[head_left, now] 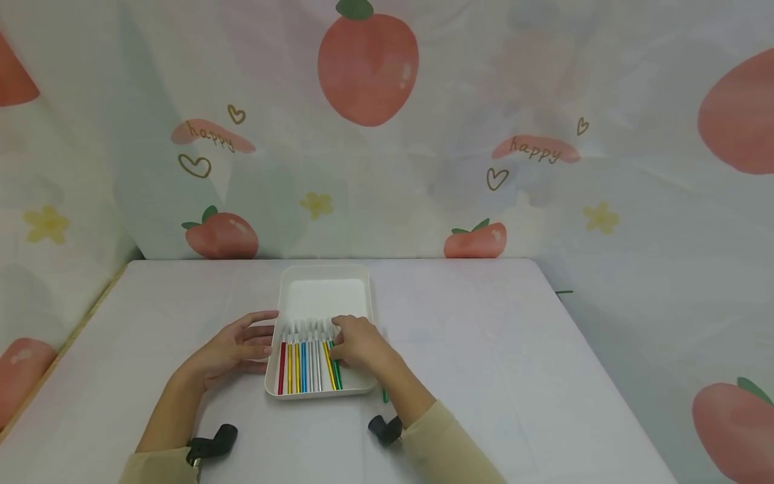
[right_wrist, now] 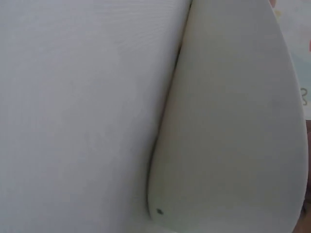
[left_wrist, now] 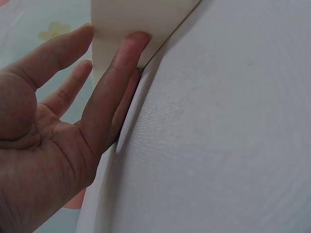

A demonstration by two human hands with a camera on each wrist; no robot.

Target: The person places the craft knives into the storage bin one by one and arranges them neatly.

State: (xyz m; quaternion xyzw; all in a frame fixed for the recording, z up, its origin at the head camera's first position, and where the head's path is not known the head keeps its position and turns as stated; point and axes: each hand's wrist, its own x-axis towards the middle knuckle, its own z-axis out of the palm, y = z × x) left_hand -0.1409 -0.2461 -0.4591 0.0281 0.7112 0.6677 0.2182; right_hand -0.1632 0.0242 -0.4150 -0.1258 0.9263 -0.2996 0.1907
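A white rectangular tray (head_left: 327,296) holds a row of slim pen-like sticks with pale tips. Their barrels are red (head_left: 281,368), yellow, blue, silver and green. My left hand (head_left: 238,343) rests at the tray's left side, fingers extended; in the left wrist view a fingertip (left_wrist: 139,41) touches the outer wall. Reaching over the right rim, my right hand (head_left: 363,343) has its thumb and curled forefinger at the green pen-like stick (head_left: 337,376) at the row's right end. The right wrist view mostly shows the tray's outer wall (right_wrist: 228,121), with that hand barely visible at the edge.
Another green stick (head_left: 385,395) lies on the table just right of the tray, partly hidden by my right forearm. The white-covered table (head_left: 484,349) meets a fruit-patterned curtain (head_left: 387,188) behind. Black wrist-camera mounts (head_left: 214,441) sit near both sleeves.
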